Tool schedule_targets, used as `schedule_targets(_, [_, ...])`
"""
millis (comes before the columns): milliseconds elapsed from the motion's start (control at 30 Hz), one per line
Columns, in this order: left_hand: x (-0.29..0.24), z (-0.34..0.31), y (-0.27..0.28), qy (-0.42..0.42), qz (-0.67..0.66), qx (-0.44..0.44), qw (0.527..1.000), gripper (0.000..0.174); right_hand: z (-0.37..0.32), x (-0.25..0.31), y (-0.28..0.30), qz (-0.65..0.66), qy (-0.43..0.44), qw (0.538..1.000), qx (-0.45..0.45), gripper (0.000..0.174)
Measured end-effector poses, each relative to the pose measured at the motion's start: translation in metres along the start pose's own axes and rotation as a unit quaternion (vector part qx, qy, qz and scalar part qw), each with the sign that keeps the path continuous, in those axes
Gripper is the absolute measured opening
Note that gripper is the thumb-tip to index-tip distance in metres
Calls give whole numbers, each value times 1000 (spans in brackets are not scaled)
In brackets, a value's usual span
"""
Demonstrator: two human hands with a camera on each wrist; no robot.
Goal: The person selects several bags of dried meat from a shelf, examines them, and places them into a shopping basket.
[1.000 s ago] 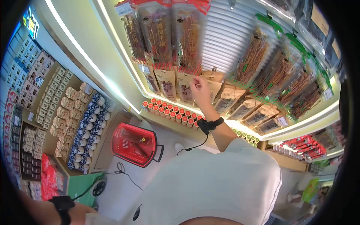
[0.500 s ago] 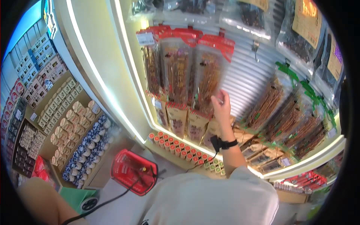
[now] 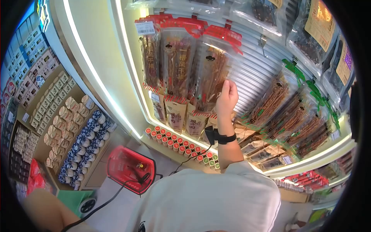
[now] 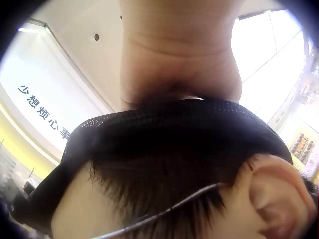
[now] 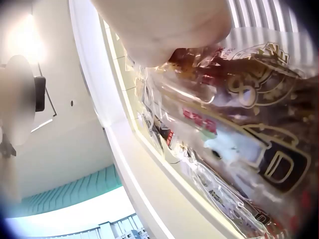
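My right hand (image 3: 228, 98) is at the right edge of a clear bag of dried meat sticks (image 3: 210, 71) with a red top, its fingers curled at that edge. The bag hangs on the wall rack as the rightmost of a red-topped group. In the right wrist view, the heel of the hand (image 5: 169, 30) is close to the glossy printed bag (image 5: 239, 124); the fingertips are hidden. My left hand (image 4: 179, 55) is raised to the head, beside a black mesh cap (image 4: 174, 124); its fingers are out of sight.
Green-topped bags (image 3: 297, 116) hang to the right, past a bare hook (image 3: 264, 44). Below are paper pouches (image 3: 195, 123) and red-lidded cans (image 3: 176, 143). A red shopping basket (image 3: 129, 166) stands on the floor, a black cable (image 3: 104, 205) crossing near it. Shelves of jars (image 3: 81, 150) line the left.
My right hand has moved up from the paper pouches to the edge of the red-topped bag. The left arm has risen, taking its wristband out of the head view.
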State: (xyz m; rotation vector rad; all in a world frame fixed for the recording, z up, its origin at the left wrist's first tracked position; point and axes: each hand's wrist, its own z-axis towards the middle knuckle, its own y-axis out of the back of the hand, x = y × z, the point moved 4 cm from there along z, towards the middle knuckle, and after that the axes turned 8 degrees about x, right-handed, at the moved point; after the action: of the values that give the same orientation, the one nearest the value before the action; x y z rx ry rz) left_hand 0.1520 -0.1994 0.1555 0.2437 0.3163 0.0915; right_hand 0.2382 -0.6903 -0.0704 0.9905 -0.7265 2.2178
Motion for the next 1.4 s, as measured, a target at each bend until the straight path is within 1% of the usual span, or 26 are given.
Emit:
schedule_targets(67, [1, 3, 6, -28, -12, -3, 1000, 56, -3, 15, -4, 40, 16, 999, -6, 20])
schedule_targets(167, [1, 16, 17, -72, -31, -3, 997, 56, 2, 11, -10, 43, 16, 999, -8, 20])
schedule_targets(200, [0, 21, 20, -87, -37, -1, 996, 56, 2, 18, -13, 48, -6, 999, -6, 21])
schedule_targets(300, [-5, 35, 32, -129, -63, -2, 990, 55, 1, 34, -20, 29, -1, 999, -32, 21])
schedule_targets(367, [-5, 43, 38, -148, -83, -3, 985, 55, -3, 37, -20, 4, -2, 999, -53, 23])
schedule_targets(433, [1, 44, 38, -142, -102, -2, 985, 55, -9, 53, -23, -136, 60, 985, -92, 24])
schedule_targets(467, [8, 42, 34, -121, -108, -3, 987, 55, -8, 57, -25, -132, 59, 985, -95, 24])
schedule_targets(533, [36, 28, 18, -35, -124, 2, 992, 55, -6, 65, -27, -171, 71, 980, -77, 26])
schedule_targets(567, [62, 11, 3, 41, -199, 33, 978, 50, -6, 69, -28, -169, 70, 980, -78, 26])
schedule_targets(633, [82, -21, -36, 154, -170, 55, 972, 30, -6, 77, -30, -174, 62, 979, -91, 26])
schedule_targets(667, [92, -39, -47, 193, -153, 86, 965, 23, -9, 84, -34, -172, 100, 975, -102, 26])
schedule_targets(700, [94, -56, -61, 255, -165, 118, 945, 20, -8, 84, -37, -168, 102, 975, -102, 26])
schedule_targets(767, [109, -91, -80, 302, -189, 223, 907, 16, -8, 80, -40, -233, 118, 961, -86, 27])
schedule_targets(833, [118, -122, -94, 349, -243, 253, 869, 15, -6, 76, -36, -246, 108, 958, -102, 27])
schedule_targets(900, [126, -146, -104, 368, -252, 260, 856, 15, -3, 70, -29, -262, 101, 952, -121, 27])
schedule_targets(933, [130, -156, -109, 385, -262, 266, 844, 14, -1, 63, -25, -239, 83, 961, -112, 27])
schedule_targets(967, [134, -164, -113, 385, -262, 266, 844, 14, 0, 59, -24, -216, 65, 969, -101, 27])
schedule_targets(1033, [143, -181, -122, 417, -247, 282, 828, 14, -6, 60, -24, -212, 64, 970, -99, 26])
schedule_targets(1100, [149, -190, -133, 413, -249, 274, 832, 14, -9, 53, -20, -212, 14, 975, -64, 27])
schedule_targets(1133, [150, -190, -139, 413, -241, 284, 831, 14, -12, 53, -19, -212, 15, 975, -63, 27])
schedule_targets(1200, [149, -183, -153, 411, -233, 291, 832, 14, -17, 57, -18, -283, 30, 956, -69, 29])
schedule_targets(1233, [145, -176, -160, 392, -211, 315, 838, 16, -17, 57, -17, -282, 32, 957, -67, 29])
schedule_targets(1267, [141, -168, -167, 374, -189, 338, 843, 17, -18, 57, -15, -304, 21, 949, -79, 30])
schedule_targets(1300, [141, -157, -174, 375, -188, 333, 844, 17, -18, 58, -14, -325, 10, 941, -90, 31])
schedule_targets(1367, [140, -126, -196, 345, -170, 376, 843, 22, -16, 67, -15, -319, -8, 945, -71, 33])
schedule_targets(1400, [142, -108, -209, 327, -179, 369, 851, 23, -15, 70, -16, -309, -43, 948, -57, 33])
